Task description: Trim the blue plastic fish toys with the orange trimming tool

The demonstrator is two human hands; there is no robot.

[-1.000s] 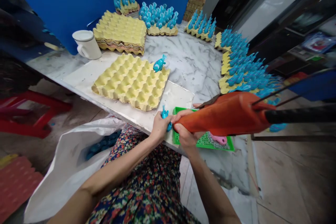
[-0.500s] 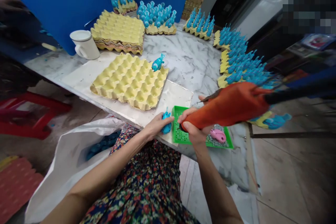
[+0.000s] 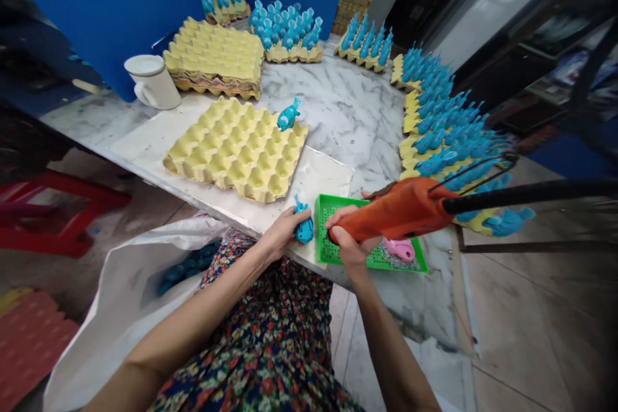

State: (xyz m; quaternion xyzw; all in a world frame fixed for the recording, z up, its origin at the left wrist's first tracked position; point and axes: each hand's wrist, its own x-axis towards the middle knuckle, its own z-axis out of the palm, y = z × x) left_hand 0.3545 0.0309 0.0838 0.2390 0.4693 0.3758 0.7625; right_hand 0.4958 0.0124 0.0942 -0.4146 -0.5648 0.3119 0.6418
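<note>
My left hand (image 3: 281,236) is closed round a small blue fish toy (image 3: 304,226) at the near table edge. My right hand (image 3: 348,237) grips an orange power screwdriver (image 3: 400,214) with a black cable, its tip pointing towards the toy over a green tray (image 3: 324,206). A pink part (image 3: 402,248) lies in that tray. In front stands a yellow egg tray (image 3: 236,148) with one blue fish toy (image 3: 288,115) on its far corner.
A white mug (image 3: 153,81) and a stack of yellow trays (image 3: 216,59) stand at the back left. Several trays filled with blue fish toys (image 3: 444,122) line the back and right. A white sack (image 3: 130,290) with blue toys sits by my lap; a red stool (image 3: 58,212) at left.
The screwdriver has swung lower and its tip has come down close to the toy. My left hand has turned the toy slightly at the table edge.
</note>
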